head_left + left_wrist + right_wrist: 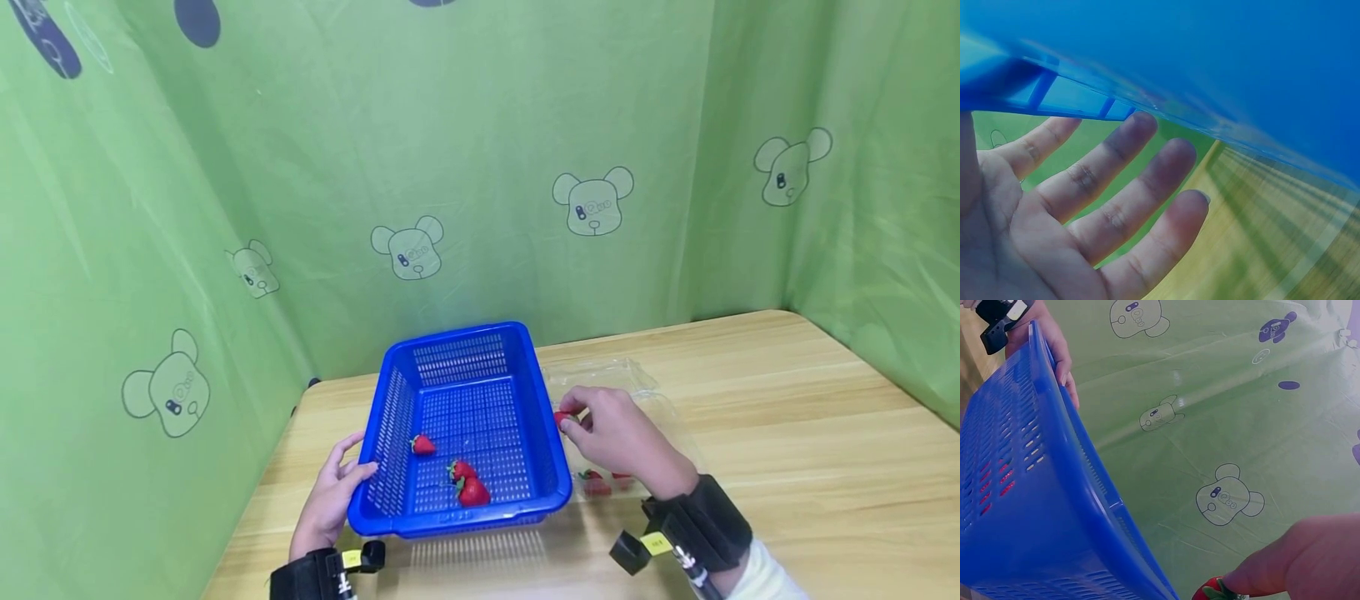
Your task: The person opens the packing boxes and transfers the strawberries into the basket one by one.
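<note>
A blue plastic basket [551,433] with slotted walls is raised off the table, its shadow showing below the near edge. My left hand [330,500] grips its left rim, thumb over the top; the left wrist view shows the other fingers [1122,206] spread beneath the rim. Inside the basket are three strawberries, one strawberry [423,445] by itself and two together near the front. Just outside the right rim, my right hand [618,433] pinches a strawberry [1207,590] between thumb and fingers. Beneath that hand lies a clear plastic box [671,408] holding more strawberries [595,483].
The wooden table [810,450] extends to the right of the clear box. A green curtain [495,167] printed with bear heads surrounds the table at the back and both sides. Black straps [701,521] with small cameras sit on both wrists.
</note>
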Demonstrator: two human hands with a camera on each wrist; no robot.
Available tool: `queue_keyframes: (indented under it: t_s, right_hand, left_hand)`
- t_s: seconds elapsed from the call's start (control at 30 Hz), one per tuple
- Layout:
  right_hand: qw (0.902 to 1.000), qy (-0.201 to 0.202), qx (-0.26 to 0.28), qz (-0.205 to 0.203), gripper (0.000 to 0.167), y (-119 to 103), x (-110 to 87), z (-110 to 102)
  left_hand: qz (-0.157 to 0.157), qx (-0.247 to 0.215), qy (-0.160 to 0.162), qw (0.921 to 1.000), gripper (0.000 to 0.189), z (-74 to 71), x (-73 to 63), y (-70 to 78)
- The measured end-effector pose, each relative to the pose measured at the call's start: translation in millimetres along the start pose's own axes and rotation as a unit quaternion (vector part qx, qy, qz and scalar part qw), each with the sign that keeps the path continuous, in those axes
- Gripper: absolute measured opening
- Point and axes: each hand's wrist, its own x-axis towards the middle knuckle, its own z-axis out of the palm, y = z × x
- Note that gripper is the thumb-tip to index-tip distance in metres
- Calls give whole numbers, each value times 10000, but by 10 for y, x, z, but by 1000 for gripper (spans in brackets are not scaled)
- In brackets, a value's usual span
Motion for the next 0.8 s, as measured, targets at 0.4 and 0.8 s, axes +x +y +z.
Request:
queue_keyframes:
  t_s: [0.4,0.8]
  right_hand:
    - [10000,38,13,-48,8,3,4,28]
    - [9996,50,144,-220,4,-19,0,85]
  left_hand:
    - [-4,-12,-6,10000,61,-2,0,5]
    - [87,-2,-19,10000,61,5,-2,6]
